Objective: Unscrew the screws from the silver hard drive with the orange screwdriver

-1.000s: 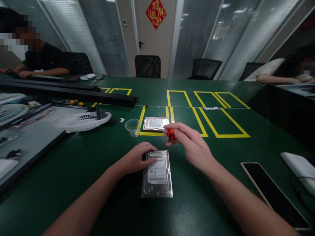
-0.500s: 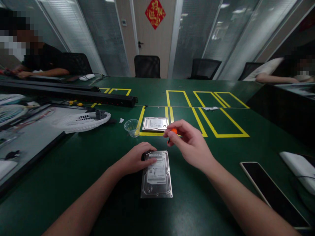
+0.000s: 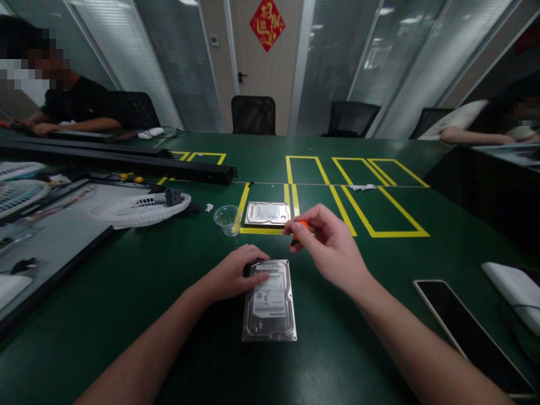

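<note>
A silver hard drive [image 3: 270, 315] with a white label lies flat on the table in front of me. My left hand [image 3: 240, 273] grips its far left part, with the thumb on the label and the fingers along the far edge. Just beyond the drive's far right corner, my right hand [image 3: 327, 242] pinches a small orange-and-black screwdriver [image 3: 300, 226]. Its tip is too dark and small to make out. A second hard drive [image 3: 265, 214] rests farther off inside a yellow tape outline, with a clear plastic cup [image 3: 228, 220] to its left.
On the right lie a phone [image 3: 468, 332] and a white device [image 3: 514, 292] with a cable. A white racket-shaped frame [image 3: 143, 208], a grey panel [image 3: 76, 225] and long black bars [image 3: 126, 160] occupy the left. Two other people sit at the far sides.
The screwdriver has tilted slightly in my right hand, and more of its dark lower part shows. My left hand and the hard drives keep their places; the view shifts a little.
</note>
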A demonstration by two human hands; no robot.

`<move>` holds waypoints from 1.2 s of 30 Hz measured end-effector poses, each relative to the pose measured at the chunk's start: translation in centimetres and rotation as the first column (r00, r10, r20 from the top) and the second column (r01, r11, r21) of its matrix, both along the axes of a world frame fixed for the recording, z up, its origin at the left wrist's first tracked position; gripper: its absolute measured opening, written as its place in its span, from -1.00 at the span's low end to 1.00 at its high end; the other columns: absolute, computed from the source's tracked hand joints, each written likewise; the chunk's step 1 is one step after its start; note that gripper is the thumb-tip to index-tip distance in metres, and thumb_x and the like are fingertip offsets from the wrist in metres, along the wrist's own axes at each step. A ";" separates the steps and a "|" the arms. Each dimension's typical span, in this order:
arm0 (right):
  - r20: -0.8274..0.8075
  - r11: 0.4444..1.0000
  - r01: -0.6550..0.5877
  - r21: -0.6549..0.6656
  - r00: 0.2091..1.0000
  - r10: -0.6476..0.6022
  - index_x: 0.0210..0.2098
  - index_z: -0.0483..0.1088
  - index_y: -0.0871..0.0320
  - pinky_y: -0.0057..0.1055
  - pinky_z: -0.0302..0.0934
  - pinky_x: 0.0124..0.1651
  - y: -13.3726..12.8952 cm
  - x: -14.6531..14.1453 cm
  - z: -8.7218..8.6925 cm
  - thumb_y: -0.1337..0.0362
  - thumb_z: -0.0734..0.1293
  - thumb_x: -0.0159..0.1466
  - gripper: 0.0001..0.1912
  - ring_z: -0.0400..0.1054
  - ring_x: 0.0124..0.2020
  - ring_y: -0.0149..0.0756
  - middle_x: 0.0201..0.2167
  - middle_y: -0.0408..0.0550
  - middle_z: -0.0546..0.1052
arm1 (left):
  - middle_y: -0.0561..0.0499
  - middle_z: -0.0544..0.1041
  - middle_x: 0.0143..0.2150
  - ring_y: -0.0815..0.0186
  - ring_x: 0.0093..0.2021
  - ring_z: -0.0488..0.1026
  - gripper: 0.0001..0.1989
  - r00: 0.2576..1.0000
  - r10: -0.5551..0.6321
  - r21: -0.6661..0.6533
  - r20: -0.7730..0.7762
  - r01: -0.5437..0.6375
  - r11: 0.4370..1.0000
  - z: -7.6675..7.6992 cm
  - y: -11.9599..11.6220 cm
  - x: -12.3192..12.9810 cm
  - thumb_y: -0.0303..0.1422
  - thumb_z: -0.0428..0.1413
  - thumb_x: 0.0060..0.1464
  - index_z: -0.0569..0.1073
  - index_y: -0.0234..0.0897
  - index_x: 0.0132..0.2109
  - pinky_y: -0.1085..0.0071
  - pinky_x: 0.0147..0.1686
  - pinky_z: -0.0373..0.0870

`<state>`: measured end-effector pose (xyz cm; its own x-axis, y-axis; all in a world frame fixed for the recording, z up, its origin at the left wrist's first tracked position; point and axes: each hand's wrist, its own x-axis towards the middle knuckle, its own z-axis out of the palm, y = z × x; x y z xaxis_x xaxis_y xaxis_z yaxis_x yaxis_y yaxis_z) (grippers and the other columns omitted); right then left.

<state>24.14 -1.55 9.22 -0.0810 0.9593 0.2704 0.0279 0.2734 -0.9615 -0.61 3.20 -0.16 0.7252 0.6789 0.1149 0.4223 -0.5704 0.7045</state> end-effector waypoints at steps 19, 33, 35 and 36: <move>-0.020 1.000 -0.019 0.020 1.000 0.020 -0.12 0.47 0.14 -0.40 0.55 -0.33 0.3 0.3 -0.3 0.18 0.44 0.43 -0.84 0.51 -0.26 -0.31 -0.21 -0.03 0.59 | -0.06 0.57 0.07 0.12 0.05 0.51 -0.73 1.000 0.005 -0.018 0.000 -0.005 1.000 0.3 -0.1 0.1 -0.27 0.26 0.35 0.56 -0.16 0.14 0.19 0.06 0.45; -0.039 0.999 -0.021 -0.045 0.999 0.020 -0.16 0.50 0.13 -0.38 0.57 -0.28 0.7 0.9 -0.3 0.09 0.51 0.38 -0.75 0.53 -0.27 -0.32 -0.17 -0.03 0.61 | -0.07 0.57 0.06 0.12 0.06 0.51 -0.73 1.000 0.020 -0.051 0.017 -0.019 0.999 0.2 -0.2 0.2 -0.27 0.26 0.34 0.55 -0.17 0.14 0.18 0.06 0.45; -0.050 0.998 -0.023 -0.061 0.999 0.020 -0.20 0.46 0.12 -0.40 0.54 -0.30 0.6 0.8 -0.3 0.09 0.55 0.34 -0.72 0.52 -0.31 -0.34 -0.20 -0.06 0.60 | -0.06 0.57 0.07 0.12 0.06 0.51 -0.74 1.000 0.022 -0.057 0.019 -0.020 0.998 0.3 -0.2 0.3 -0.29 0.26 0.33 0.56 -0.16 0.13 0.19 0.07 0.45; -0.048 0.998 -0.029 -0.064 0.998 0.026 -0.19 0.47 0.11 -0.41 0.53 -0.30 0.6 0.8 -0.3 0.08 0.55 0.34 -0.72 0.52 -0.31 -0.34 -0.22 -0.07 0.60 | -0.06 0.57 0.07 0.12 0.07 0.51 -0.75 1.000 0.023 -0.059 0.017 -0.022 0.998 0.3 -0.3 0.3 -0.30 0.26 0.33 0.57 -0.16 0.12 0.20 0.07 0.45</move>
<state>24.93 -0.90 8.96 -0.0966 0.9725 0.2120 -0.0247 0.2106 -0.9773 -0.33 2.94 0.19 0.7081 0.7007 0.0873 0.4214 -0.5185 0.7440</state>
